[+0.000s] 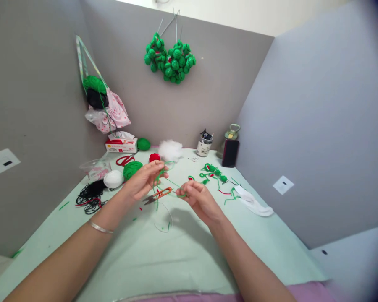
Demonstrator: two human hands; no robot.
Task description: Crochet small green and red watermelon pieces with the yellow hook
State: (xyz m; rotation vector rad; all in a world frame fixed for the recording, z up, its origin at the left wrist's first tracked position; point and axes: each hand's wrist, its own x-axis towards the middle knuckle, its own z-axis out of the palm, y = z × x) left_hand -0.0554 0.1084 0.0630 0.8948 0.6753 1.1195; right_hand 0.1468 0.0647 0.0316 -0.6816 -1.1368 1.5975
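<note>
My left hand (146, 179) is raised over the table, thumb and fingers closed on green yarn (173, 182) that loops above and hangs below them. The strand runs across to my right hand (199, 197), whose thumb and forefinger pinch its other part. A thin tip shows by the right fingers; I cannot tell what it is. Between and just below my hands are orange-handled thread snips (159, 195). A pale cord loop (171, 220) lies on the table under them, with green yarn scraps around it.
Behind my left hand sit a green yarn ball (132, 170), a white yarn ball (113, 179), black yarn (90, 197) and red scissors (125, 160). White stuffing (170, 150), a jar (204, 144) and a phone (230, 153) stand farther back. Small green crocheted pieces (212, 170) lie right.
</note>
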